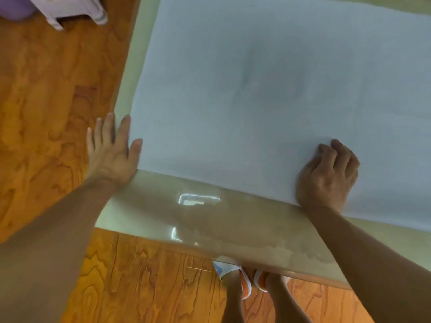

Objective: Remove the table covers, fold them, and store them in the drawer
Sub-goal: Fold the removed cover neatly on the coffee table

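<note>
Pale-blue rectangular cloth table cover (256,89): L hand (112,155) lying flat at corner, R hand (326,176) gripping edge; lifting both evenly advised.

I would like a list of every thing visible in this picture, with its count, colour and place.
table cover: one, pale blue-grey, spread flat over the table.
table: one, glossy beige, bare strip along the near edge and left side.
floor: orange-brown wood, left of and below the table.
stool: one, pale lilac, top left on the floor, only partly in view.
shoes: two, white and orange, under the near table edge.
left hand: fingers straight, at the cover's near left corner.
right hand: fingers curled, on the cover's near edge.
</note>
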The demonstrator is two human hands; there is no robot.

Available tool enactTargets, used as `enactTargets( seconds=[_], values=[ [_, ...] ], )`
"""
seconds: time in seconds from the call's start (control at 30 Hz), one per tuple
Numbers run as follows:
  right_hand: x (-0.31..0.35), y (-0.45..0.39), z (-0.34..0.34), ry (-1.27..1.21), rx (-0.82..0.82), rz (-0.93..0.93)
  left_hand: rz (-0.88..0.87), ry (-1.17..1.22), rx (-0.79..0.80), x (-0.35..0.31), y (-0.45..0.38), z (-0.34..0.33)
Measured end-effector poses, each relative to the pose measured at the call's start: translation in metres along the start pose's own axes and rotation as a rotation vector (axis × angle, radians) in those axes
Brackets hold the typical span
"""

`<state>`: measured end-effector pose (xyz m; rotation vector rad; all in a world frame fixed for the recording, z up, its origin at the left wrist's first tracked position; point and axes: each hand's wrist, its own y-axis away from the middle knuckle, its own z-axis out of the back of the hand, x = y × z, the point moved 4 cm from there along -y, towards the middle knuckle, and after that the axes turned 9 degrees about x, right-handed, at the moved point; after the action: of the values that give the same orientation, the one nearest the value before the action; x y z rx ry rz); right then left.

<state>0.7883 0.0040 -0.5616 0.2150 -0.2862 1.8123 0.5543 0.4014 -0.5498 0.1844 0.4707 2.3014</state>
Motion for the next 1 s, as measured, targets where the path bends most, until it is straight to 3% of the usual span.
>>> enactTargets(
  seconds=[0.2, 0.33, 0.43, 0.6, 0.77, 1.0],
  values=[
    [0.004, 0.0, 0.001, 0.009, 0.04, -0.001, -0.006, -0.159, -0.217, -0.035, 0.015, 0.011],
    [0.005, 0.0, 0.002, 0.009, 0.044, 0.004, -0.403, -0.166, -0.35, -0.158, 0.024, -0.012],
    [0.005, 0.0, 0.002, -0.004, 0.029, 0.006, -0.669, -0.018, -0.323, -0.258, 0.037, -0.03],
    [0.003, 0.0, 0.0, -0.002, 0.005, 0.009, -0.632, 0.134, -0.21, -0.33, 0.065, -0.049],
    [-0.002, 0.002, -0.001, -0.015, 0.028, 0.022, -0.63, 0.118, -0.2, -0.318, 0.061, -0.045],
    [-0.001, 0.001, 0.0, -0.029, -0.007, 0.011, -0.476, 0.033, -0.195, -0.188, 0.029, -0.025]
  ],
)
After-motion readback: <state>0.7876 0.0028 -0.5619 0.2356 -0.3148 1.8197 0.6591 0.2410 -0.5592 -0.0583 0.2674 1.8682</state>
